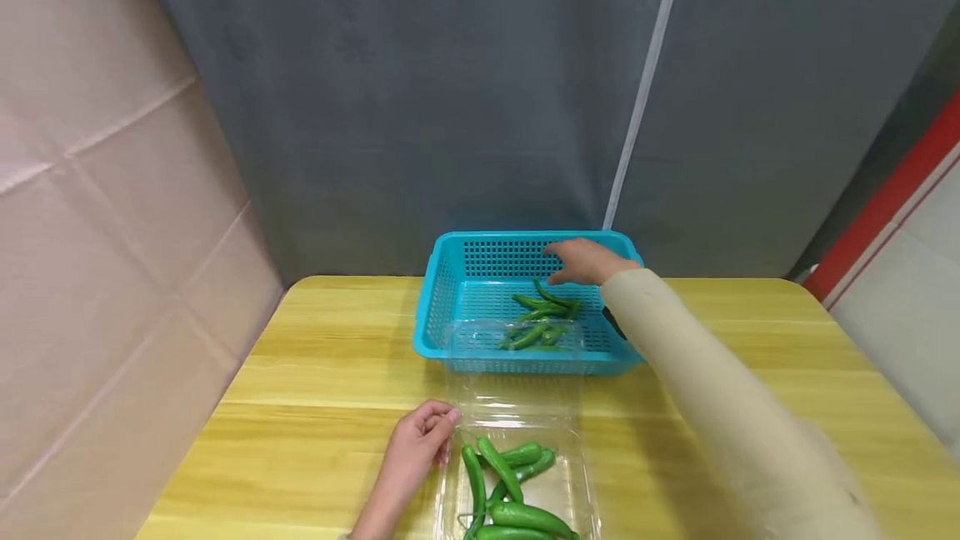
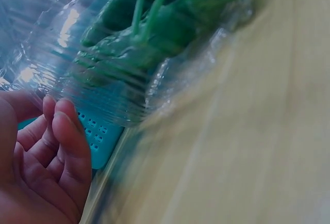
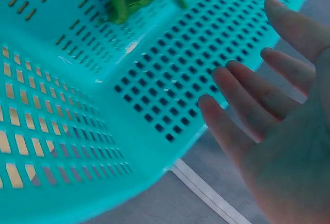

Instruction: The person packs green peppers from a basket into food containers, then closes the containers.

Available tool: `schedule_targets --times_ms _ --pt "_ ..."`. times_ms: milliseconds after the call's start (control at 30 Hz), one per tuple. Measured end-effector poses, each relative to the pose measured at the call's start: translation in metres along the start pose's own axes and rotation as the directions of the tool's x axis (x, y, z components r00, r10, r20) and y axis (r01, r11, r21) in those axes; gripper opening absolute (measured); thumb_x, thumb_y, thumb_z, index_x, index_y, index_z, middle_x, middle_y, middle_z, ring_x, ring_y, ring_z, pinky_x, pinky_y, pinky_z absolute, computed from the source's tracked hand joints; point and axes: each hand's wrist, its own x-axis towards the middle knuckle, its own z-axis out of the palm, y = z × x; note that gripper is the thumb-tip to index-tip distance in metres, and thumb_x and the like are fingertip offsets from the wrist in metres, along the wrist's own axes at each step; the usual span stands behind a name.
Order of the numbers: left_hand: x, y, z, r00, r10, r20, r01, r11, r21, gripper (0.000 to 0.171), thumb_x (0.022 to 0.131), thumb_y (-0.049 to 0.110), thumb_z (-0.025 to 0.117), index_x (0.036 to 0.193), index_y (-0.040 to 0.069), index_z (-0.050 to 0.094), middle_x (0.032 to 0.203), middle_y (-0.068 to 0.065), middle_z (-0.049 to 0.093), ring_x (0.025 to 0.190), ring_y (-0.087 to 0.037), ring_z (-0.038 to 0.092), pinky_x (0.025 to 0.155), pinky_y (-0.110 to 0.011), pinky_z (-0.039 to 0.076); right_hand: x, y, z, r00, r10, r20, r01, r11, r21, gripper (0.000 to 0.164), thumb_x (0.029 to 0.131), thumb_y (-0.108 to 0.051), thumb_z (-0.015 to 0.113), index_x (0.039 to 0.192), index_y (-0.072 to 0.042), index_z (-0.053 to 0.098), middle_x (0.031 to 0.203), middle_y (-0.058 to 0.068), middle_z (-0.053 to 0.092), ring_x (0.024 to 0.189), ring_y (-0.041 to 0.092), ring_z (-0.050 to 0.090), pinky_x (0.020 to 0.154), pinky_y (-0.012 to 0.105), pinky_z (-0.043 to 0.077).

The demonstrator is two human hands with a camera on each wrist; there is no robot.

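Observation:
My left hand (image 1: pixel 420 440) is at the upper left corner of a clear plastic clamshell box (image 1: pixel 573 473), thumb and fingertips pinching its edge. Several green peppers (image 1: pixel 528 515) lie in the box, and its clear lid (image 1: pixel 517 394) is folded back toward the basket, overlapping its front in the head view. Over the right part of a turquoise basket (image 1: pixel 423 315) my right hand (image 1: pixel 585 261) reaches in with fingers spread and nothing in them. More green peppers (image 1: pixel 543 311) rest on the basket floor below it. The right wrist view shows that hand (image 3: pixel 278 95) beside the perforated basket wall.
A light wooden table (image 1: pixel 315 373) carries the box and basket. Behind it hangs a dark grey curtain (image 1: pixel 450 90) with a pale strip. Pinkish covering (image 1: pixel 112 232) stands at the left, and a white surface with a red band (image 1: pixel 855 265) at the right.

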Motion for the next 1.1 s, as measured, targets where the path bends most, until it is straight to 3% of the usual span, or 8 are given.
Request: schedule_targets --times_ms 367,700,1100 --pt "-0.005 0.003 0.003 1.0 0.022 -0.009 -0.022 1.0 0.006 0.032 0.083 0.034 0.062 0.096 0.005 0.06 0.06 -0.005 0.053 0.046 -0.011 0.047 0.04 -0.025 0.045 0.012 0.022 0.032 0.992 0.111 0.056 -0.11 0.994 -0.015 0.051 0.084 -0.023 0.063 0.128 -0.006 0.046 0.128 0.016 0.047 0.113 0.035 0.044 0.087 0.049 0.041" --pt "-0.01 0.003 -0.005 1.0 0.003 -0.021 -0.003 1.0 -0.002 0.033 0.081 0.039 0.062 0.095 0.009 0.061 0.061 -0.007 0.053 0.047 -0.012 0.048 0.041 -0.026 0.046 0.012 0.012 0.042 0.984 0.11 0.141 -0.11 0.994 -0.006 0.041 0.083 -0.021 0.064 0.12 -0.007 0.053 0.122 0.014 0.05 0.106 0.031 0.048 0.08 0.045 0.045" --pt "-0.007 0.0 -0.006 1.0 0.013 -0.02 -0.014 1.0 -0.021 0.03 0.081 0.036 0.063 0.095 0.009 0.061 0.059 -0.005 0.051 0.046 -0.012 0.047 0.041 -0.026 0.045 0.022 0.016 0.052 0.987 0.087 0.134 -0.087 0.996 -0.01 0.024 0.082 -0.019 0.065 0.105 -0.011 0.06 0.101 0.005 0.057 0.088 0.021 0.054 0.068 0.037 0.048"
